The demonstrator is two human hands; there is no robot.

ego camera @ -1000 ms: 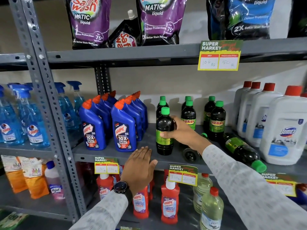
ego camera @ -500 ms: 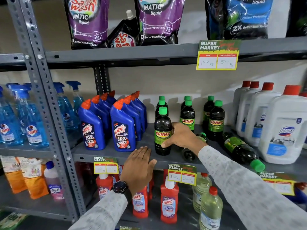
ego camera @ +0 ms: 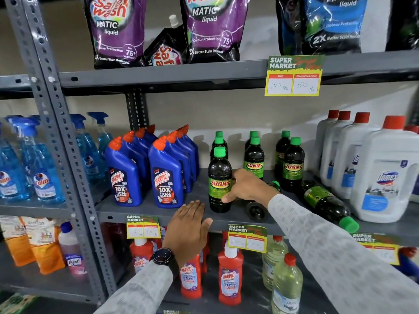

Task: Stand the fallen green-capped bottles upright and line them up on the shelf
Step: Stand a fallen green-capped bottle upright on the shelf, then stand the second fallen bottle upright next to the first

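While the right hand (ego camera: pixel 246 189) curls around the lower body of an upright green-capped bottle (ego camera: pixel 220 181) at the near edge of the middle shelf (ego camera: pixel 108 208), fingers wrapped behind it and thumb on the front by the label, two more bottles lie on their sides just to its right. The closer fallen bottle (ego camera: pixel 257 209) sits directly under that wrist, base pointing toward the near edge and its green cap toward the far wall, so its long axis runs near to far (most of it is hidden by the arm). The second fallen bottle (ego camera: pixel 326 203) lies farther right beside the white jugs (ego camera: pixel 383 175), angled with its cap at the near right and its base toward the back. The left hand (ego camera: pixel 189 225) rests flat and spread on the shelf lip, holding nothing, left of the upright bottle. The right hand is plainly nearer both fallen bottles, so the next pick likely falls to it, a short drop down and right.
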